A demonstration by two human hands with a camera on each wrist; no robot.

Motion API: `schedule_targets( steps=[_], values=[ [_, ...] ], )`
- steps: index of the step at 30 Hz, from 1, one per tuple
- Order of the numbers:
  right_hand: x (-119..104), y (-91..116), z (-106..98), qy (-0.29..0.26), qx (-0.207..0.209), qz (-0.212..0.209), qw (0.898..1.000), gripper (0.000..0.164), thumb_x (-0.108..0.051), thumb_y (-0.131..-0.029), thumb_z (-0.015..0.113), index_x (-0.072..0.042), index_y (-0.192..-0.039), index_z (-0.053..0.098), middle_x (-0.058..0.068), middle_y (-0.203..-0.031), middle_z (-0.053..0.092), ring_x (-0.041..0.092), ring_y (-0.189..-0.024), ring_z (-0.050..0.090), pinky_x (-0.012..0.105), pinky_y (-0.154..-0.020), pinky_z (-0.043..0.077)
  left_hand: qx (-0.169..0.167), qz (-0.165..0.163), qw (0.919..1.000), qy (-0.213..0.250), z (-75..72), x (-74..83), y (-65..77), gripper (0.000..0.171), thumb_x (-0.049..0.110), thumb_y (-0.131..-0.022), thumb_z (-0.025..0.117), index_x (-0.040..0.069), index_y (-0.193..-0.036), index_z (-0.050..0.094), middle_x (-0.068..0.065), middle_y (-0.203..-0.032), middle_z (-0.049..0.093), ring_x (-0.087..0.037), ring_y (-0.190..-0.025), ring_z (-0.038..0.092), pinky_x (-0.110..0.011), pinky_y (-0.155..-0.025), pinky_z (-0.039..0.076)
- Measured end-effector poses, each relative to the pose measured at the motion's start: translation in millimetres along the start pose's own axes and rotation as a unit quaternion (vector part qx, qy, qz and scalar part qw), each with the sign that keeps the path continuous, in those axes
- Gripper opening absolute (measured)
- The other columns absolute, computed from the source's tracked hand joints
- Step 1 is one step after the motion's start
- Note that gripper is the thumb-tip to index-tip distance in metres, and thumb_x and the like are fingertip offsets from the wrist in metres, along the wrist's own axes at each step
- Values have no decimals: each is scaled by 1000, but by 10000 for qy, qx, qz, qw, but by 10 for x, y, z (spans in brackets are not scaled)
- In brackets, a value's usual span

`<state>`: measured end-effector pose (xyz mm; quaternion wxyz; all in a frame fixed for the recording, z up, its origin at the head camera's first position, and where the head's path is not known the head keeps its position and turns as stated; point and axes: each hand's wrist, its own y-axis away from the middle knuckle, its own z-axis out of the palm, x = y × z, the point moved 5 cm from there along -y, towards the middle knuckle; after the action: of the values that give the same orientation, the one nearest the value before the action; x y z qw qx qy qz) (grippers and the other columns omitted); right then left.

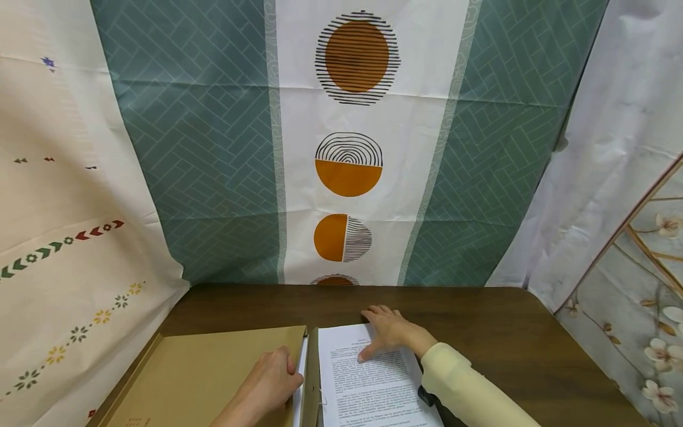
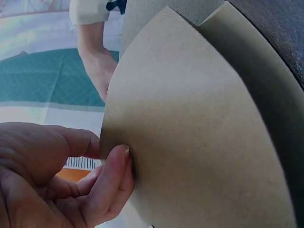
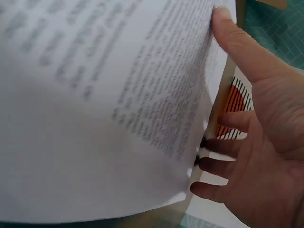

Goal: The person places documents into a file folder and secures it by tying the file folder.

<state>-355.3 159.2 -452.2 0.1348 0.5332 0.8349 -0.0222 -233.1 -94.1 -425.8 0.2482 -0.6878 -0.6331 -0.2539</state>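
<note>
An opened tan cardboard file folder (image 1: 213, 367) lies on the table. In its right half is a stack of printed white sheets (image 1: 357, 379), beside the spine. My left hand (image 1: 274, 379) pinches the edge of the folder's cardboard flap (image 2: 190, 109) between thumb and fingers, near the spine; white paper edges show just beneath. My right hand (image 1: 392, 332) is at the upper right corner of the sheets. Its thumb (image 3: 237, 42) lies on the top page, and its spread fingers (image 3: 213, 168) reach the edge of the stack and folder.
The dark brown wooden table (image 1: 480, 332) extends right of and behind the folder. A green and white patterned cloth (image 1: 347, 118) hangs along the back edge. Embroidered cream cloth (image 1: 80, 237) hangs at the left, and a floral curtain (image 1: 640, 296) at the right.
</note>
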Motion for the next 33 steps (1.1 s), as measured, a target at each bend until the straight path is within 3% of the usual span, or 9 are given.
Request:
schedule_targets(
  steps=[8, 18, 25, 33],
  values=[
    [32, -8, -47, 253, 160, -76, 9995, 102, -57, -62, 94, -6, -142, 57, 10, -128, 54, 34, -127, 47, 62, -112, 34, 26, 74, 9999, 86, -6, -11, 13, 18, 5, -83, 69, 7, -77, 52, -6, -66, 52, -16, -44, 56, -30, -49, 42],
    [85, 12, -80, 387, 91, 134, 9991, 96, -58, -60, 95, -10, -135, 60, 13, -132, 58, 40, -133, 49, 67, -113, 29, -52, 63, 9998, 162, 9, -28, 9, 18, 4, -84, 70, 6, -79, 53, -6, -68, 52, -16, -46, 56, -30, -49, 43],
    [149, 0, -54, 411, 73, 328, 9986, 99, -58, -59, 96, -5, -133, 60, 12, -125, 61, 36, -125, 50, 62, -113, 32, -57, 75, 9998, 160, -1, -27, 18, 17, 4, -83, 69, 6, -79, 53, -6, -69, 52, -16, -46, 57, -30, -49, 45],
    [188, 27, -49, 279, 124, 401, 9987, 99, -58, -59, 96, -5, -133, 57, 16, -132, 62, 39, -129, 53, 64, -109, 35, 26, 179, 9997, 191, -9, -33, 28, 18, 4, -82, 69, 7, -78, 52, -6, -68, 51, -15, -45, 56, -30, -46, 45]
  ],
)
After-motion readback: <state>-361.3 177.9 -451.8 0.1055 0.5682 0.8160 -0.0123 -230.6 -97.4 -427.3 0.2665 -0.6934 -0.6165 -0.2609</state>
